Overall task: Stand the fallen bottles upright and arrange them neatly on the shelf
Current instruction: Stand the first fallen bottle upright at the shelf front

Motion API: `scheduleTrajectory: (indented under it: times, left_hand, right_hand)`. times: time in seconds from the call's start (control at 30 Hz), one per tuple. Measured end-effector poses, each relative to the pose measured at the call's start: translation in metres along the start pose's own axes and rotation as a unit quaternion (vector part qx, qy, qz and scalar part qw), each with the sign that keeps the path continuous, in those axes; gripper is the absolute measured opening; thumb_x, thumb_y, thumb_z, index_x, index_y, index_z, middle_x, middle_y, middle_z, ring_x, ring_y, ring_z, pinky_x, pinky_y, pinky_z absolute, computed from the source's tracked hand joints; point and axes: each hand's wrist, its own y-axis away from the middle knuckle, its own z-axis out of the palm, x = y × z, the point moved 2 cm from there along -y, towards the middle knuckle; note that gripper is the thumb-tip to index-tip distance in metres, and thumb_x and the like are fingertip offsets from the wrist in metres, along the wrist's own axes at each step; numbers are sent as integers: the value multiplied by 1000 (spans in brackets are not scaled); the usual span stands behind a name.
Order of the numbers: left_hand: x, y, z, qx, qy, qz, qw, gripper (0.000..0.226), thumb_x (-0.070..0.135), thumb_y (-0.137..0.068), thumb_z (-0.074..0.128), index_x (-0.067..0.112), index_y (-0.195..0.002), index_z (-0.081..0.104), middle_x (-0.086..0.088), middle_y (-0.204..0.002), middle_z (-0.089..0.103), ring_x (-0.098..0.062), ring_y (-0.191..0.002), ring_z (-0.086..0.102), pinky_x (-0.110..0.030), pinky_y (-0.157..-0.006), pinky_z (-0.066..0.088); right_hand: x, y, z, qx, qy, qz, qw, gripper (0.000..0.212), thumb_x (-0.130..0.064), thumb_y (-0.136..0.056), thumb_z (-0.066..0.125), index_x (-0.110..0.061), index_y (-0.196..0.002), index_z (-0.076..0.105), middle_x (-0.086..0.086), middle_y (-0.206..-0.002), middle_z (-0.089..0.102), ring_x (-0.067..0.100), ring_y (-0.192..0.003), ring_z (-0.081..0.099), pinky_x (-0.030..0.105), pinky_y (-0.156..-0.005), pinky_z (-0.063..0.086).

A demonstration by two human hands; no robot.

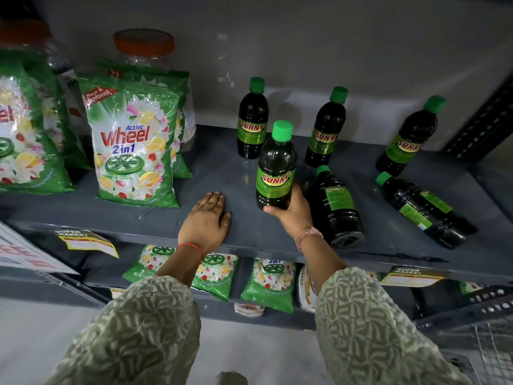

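Several dark bottles with green caps and green "Sunny" labels are on a grey metal shelf [222,173]. My right hand [294,212] grips the base of one bottle [276,168] and holds it upright near the shelf's front. Three bottles stand along the back: one [252,120], a second [326,129] and a third [410,137]. Two lie on their sides: one [337,209] just right of my right hand, another [424,209] further right. My left hand [206,220] rests flat on the shelf's front edge, fingers together, holding nothing.
Green "Wheel" detergent bags [133,143] stand on the left of the shelf, with an orange-lidded jar [144,48] behind them. More bags [269,282] sit on the shelf below. Price tags [86,241] hang from the front edge. A perforated upright [483,126] bounds the right.
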Motion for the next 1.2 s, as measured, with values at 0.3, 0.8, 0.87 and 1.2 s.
scheduleTrajectory:
  times: [0.3, 0.8, 0.87, 1.2]
  left_hand:
    - [3, 1, 0, -20, -31, 13, 999, 53, 32, -96, 24, 10, -143, 19, -10, -155, 21, -26, -145, 13, -37, -119, 10]
    - [17, 5, 6, -22, -35, -22, 999, 52, 29, -96, 26, 8, -144, 16, -11, -157, 15, -29, -145, 9, -40, -121, 10]
    - [19, 8, 8, -21, -41, -16, 999, 53, 30, -97, 26, 9, -144, 15, -8, -157, 15, -28, -145, 8, -40, -121, 9]
    - [32, 9, 14, -4, -38, -41, 998, 52, 33, -96, 24, 18, -145, 13, 0, -158, 13, -25, -146, 6, -41, -119, 7]
  right_hand:
    - [-2, 45, -2, -9, 48, -8, 999, 60, -8, -71, 75, -5, -122, 42, 13, -123, 58, 20, -112, 52, 15, -84, 34]
    - [2, 80, -11, -13, 3, -28, 1000, 92, -34, -62, 80, -13, -136, 31, 9, -140, 45, 20, -130, 42, 32, -107, 35]
    - [-9, 88, -25, 65, 0, -74, 995, 82, -34, -72, 73, -12, -138, 31, 10, -145, 37, 20, -133, 36, 34, -111, 30]
    - [4, 8, -100, 34, 234, 227, 945, 86, -56, -52, 72, -9, -121, 51, 9, -118, 63, 28, -100, 63, 34, -83, 52]
